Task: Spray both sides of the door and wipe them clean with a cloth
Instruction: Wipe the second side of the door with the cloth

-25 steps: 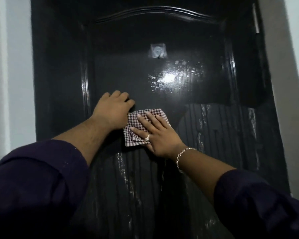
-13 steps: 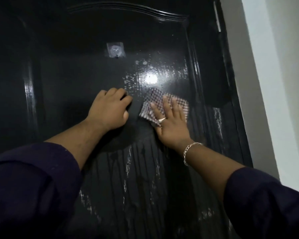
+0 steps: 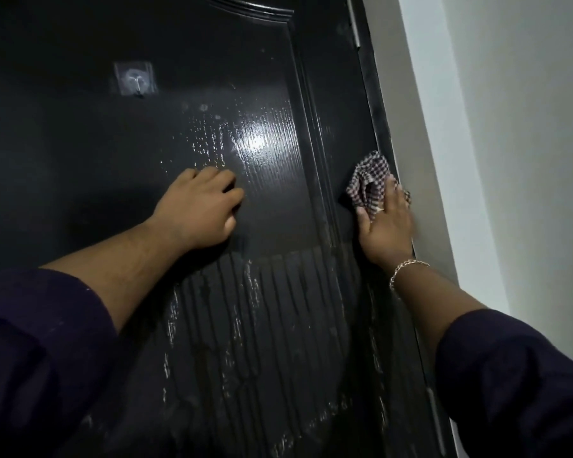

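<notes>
A glossy black panelled door (image 3: 119, 153) fills the view. Wet streaks of spray run down its lower half, and droplets speckle the panel near a bright reflection. My right hand (image 3: 386, 226) presses a crumpled checked cloth (image 3: 368, 183) against the door's right stile, close to its edge. My left hand (image 3: 201, 211) rests on the centre panel with its fingers curled and nothing in it. No spray bottle is in view.
A small clear adhesive hook (image 3: 134, 79) is stuck on the upper panel. The grey door frame (image 3: 420, 180) and a pale wall (image 3: 516, 143) stand right beside the cloth. A metal hinge (image 3: 435, 421) shows low on the door's right edge.
My right hand slid the cloth from the centre panel rightward to the door's right edge. The view swung right with it. My left hand stayed on the panel.
</notes>
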